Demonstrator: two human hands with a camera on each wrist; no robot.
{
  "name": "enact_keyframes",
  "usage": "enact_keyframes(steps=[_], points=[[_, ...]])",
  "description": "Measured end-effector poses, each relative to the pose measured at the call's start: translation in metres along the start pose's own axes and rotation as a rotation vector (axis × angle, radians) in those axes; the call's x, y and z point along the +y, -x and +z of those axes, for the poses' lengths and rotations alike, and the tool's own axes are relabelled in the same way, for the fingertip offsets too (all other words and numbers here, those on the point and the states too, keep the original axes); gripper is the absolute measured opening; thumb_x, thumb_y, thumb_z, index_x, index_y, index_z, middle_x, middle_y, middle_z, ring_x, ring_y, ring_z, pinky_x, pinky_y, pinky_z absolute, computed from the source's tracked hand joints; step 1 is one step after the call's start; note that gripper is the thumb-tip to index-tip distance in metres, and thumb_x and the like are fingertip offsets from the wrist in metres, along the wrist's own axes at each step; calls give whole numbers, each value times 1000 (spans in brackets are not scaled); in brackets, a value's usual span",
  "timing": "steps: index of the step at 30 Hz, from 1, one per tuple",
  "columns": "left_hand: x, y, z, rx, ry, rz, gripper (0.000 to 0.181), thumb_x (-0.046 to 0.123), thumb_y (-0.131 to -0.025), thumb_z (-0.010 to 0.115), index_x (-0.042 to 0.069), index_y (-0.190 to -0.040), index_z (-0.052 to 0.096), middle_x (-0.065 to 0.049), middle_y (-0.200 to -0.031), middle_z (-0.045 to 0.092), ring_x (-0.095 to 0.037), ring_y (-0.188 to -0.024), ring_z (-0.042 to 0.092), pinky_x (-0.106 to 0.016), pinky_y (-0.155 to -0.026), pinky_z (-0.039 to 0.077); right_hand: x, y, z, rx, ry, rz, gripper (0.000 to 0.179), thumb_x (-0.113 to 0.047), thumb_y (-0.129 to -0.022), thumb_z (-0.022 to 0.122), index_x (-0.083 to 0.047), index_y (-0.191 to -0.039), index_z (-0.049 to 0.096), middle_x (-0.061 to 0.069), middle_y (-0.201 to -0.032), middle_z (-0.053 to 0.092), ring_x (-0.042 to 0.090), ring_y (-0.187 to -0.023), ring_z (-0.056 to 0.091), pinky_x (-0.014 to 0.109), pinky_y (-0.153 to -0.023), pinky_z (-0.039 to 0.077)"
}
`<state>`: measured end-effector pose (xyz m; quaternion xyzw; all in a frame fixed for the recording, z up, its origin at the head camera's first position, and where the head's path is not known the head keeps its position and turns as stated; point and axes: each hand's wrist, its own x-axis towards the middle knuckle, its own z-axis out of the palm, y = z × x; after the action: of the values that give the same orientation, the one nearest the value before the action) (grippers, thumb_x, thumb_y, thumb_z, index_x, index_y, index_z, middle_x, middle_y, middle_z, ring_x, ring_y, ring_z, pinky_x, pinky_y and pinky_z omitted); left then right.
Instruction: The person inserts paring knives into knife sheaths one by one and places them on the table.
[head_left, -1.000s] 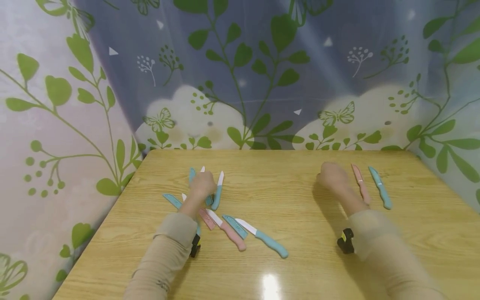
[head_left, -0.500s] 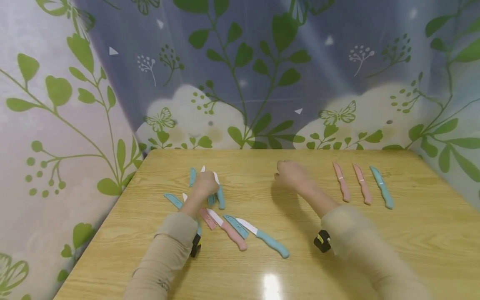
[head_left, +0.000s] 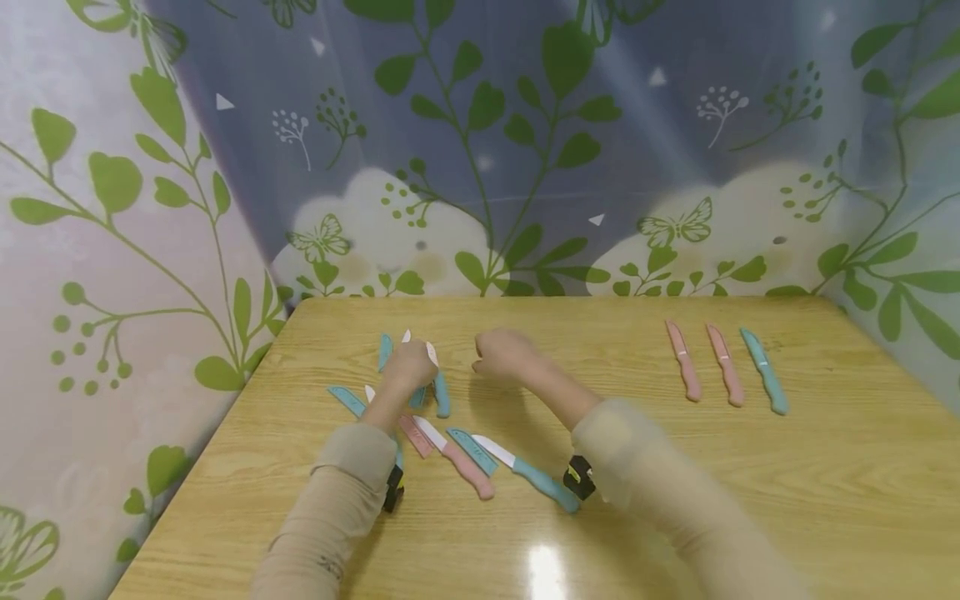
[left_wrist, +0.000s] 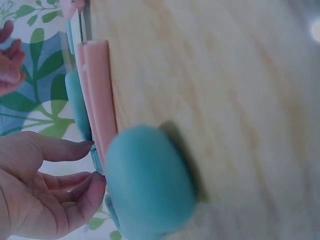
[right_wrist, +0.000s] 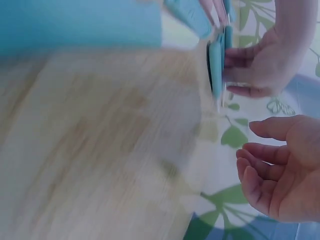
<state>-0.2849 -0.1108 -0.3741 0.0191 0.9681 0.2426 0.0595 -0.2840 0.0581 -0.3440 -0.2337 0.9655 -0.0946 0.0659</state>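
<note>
Your right hand [head_left: 510, 358] has swept in from the right of centre to mid-frame, closing on the cluster at left, while your left hand [head_left: 408, 367] has barely shifted. Now the count, left to right! Left of centre on the tabletop [head_left: 585, 333], plenty looks undone: a far-left blue sheath [head_left: 345, 400] with a bare white tip beside it, a blue-handled knife [head_left: 442, 395] just beside your left hand, then a pink sheath [head_left: 415, 436] next to a bare pink knife [head_left: 470, 473], and a lower blue sheath [head_left: 472, 452] alongside a bare blue knife [head_left: 534, 477]. Over at upper right, three look finished, laid in a neat slanting row, apparently sheathed: the inner pink knife [head_left: 683, 360], the outer pink knife [head_left: 725, 365] and the far-right blue knife [head_left: 764, 372].

And your hands? Left one bends down into the cluster, thumb and fingertips seeming to pinch a small blue piece [left_wrist: 96, 160]; sheath or handle, you can't tell. Your right hovers above the wood, palm empty, fingers loosely bent, thumb clear of them.
</note>
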Motion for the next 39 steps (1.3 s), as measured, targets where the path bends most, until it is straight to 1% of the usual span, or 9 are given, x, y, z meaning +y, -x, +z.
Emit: enact_keyframes(steps=[4,9,15,18,22,27,32,34,39], points=[[-1,-1,0,-20,28,-46,24,-2,-79,52,8,-60,41,1,-50,37,-7,-40,31,-16,-38,27,-17,-8,5,-20,-35,-19,26,-14,-85,62,-10,-65,46,-2,-58,39,12,-53,35,23,-47,30],[-4,-4,-1,-13,78,-55,27,-4,-75,50,10,-55,38,1,-48,36,-7,-39,30,-17,-37,27,-32,-16,11,-39,-83,-13,35,-13,-86,61,-12,-58,40,-3,-54,35,10,-48,32,21,-44,28],[-7,-4,-1,-13,121,-51,26,-5,-71,52,10,-54,39,1,-50,37,-9,-41,35,-17,-39,33,-34,-26,20,-43,-82,19,35,-16,-88,61,-12,-58,44,0,-61,45,12,-55,41,22,-51,37],[-8,-4,-2,-15,144,-40,30,-6,-70,52,11,-52,35,2,-47,34,-8,-39,31,-17,-37,30,-35,-29,24,-30,-90,28,31,-16,-88,62,-11,-62,45,2,-67,50,14,-60,44,25,-57,41],[-9,-3,-4,-5,159,-30,34,-5,-70,51,13,-48,32,5,-44,30,-6,-37,26,-16,-35,24,-38,-31,29,-34,-98,29,26,-18,-89,61,-10,-67,50,2,-70,54,14,-62,47,25,-59,43],[-11,-2,-11,41,157,-44,29,-2,-74,51,11,-52,37,4,-46,33,-6,-39,26,-16,-36,24,-45,-33,32,-47,-95,47,29,-21,-88,63,-11,-64,50,0,-67,53,12,-60,47,23,-57,43],[-14,-3,-19,77,266,-51,28,-2,-76,53,11,-57,37,3,-50,33,-6,-40,27,-16,-37,25,-50,-34,36,-78,-113,80,32,-22,-88,65,-10,-63,49,-1,-59,47,9,-52,43,18,-48,38],[-14,-3,-21,74,306,-35,32,-3,-78,54,11,-55,36,3,-49,32,-6,-40,27,-16,-37,25,-51,-34,37,-83,-112,82,27,-19,-88,64,-8,-66,53,-1,-58,47,9,-50,42,17,-47,36],[-13,-4,-25,46,321,-32,42,-2,-81,55,13,-48,33,5,-43,28,-5,-37,24,-16,-36,23,-51,-34,39,-74,-65,63,8,-11,-86,62,-4,-83,61,0,-65,51,10,-55,46,18,-51,41]])
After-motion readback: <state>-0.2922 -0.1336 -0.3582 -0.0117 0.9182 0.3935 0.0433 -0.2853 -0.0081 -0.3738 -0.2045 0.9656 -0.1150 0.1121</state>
